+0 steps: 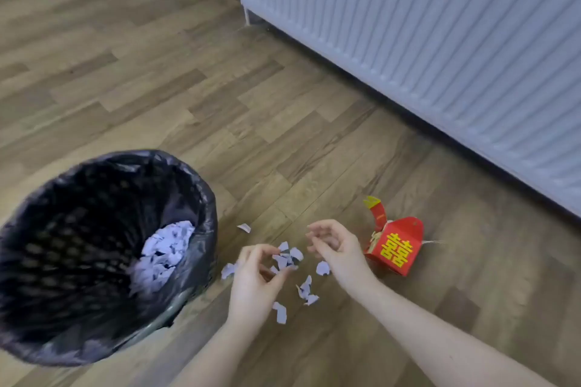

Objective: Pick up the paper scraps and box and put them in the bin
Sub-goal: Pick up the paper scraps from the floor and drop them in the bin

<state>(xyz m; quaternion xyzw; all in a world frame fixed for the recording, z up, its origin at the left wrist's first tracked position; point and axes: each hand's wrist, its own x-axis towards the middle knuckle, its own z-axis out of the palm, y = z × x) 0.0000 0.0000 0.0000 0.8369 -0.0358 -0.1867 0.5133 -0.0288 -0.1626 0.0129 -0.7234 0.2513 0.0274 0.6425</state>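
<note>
One sign only — a yellow double-happiness character on the red box (396,248).

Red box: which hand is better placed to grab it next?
Right. The right hand hovers open just beside the red box; the left hand is pinching paper scraps nearer the bin.

Bin (201,198) mouth gapes open — bare floor (267,166) between it and box (396,248).

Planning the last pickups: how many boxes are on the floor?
1: the red box lies on the wood floor, just right of the right hand. Nothing in view could hide another.
</note>
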